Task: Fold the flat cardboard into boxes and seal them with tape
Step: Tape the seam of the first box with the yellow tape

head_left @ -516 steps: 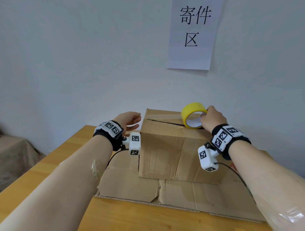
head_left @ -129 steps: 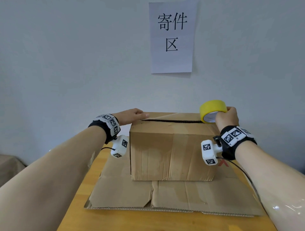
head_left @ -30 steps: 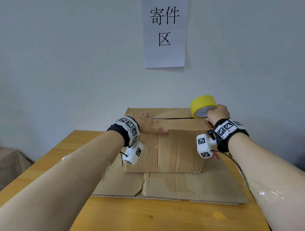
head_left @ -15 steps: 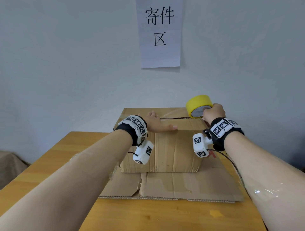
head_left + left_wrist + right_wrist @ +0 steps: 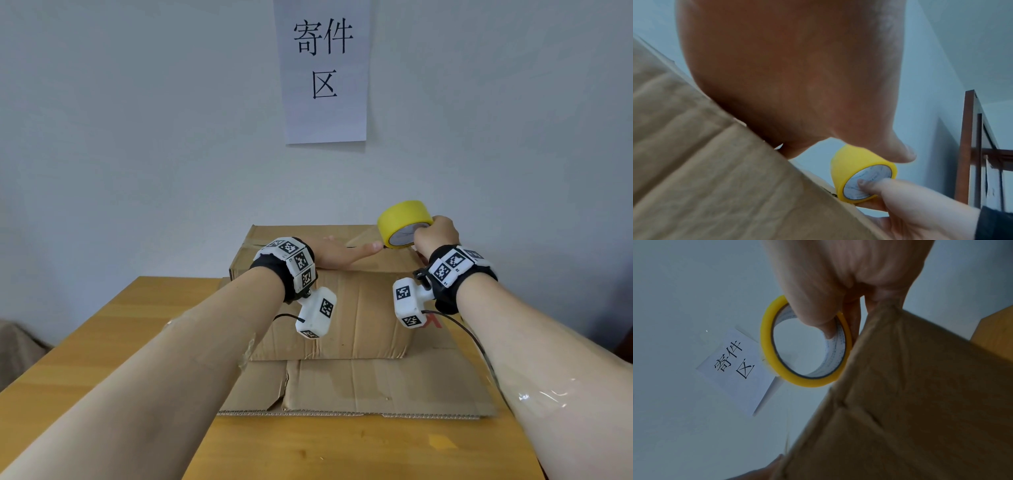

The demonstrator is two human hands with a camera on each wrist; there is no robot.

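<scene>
A folded brown cardboard box (image 5: 342,308) stands on a flat cardboard sheet (image 5: 359,387) on the wooden table. My left hand (image 5: 339,251) lies flat on the box top, fingers straight, pointing right along the flap seam toward the tape. My right hand (image 5: 433,236) grips a yellow tape roll (image 5: 404,219) at the top's right end, with the thumb (image 5: 871,185) inside the core. In the right wrist view the tape roll (image 5: 777,366) stands on edge beside the box (image 5: 920,402) corner. The left wrist view shows my left hand (image 5: 797,73) over the box (image 5: 715,170).
A white paper sign (image 5: 323,68) with black characters hangs on the wall behind the box. The wooden table (image 5: 102,342) reaches left and toward me. A dark wooden frame (image 5: 972,146) stands to the right. A brown cloth-covered object (image 5: 17,346) sits at the far left.
My left hand has slid right along the box top, its fingertips now close to the tape roll. The right hand still holds the roll at the right end.
</scene>
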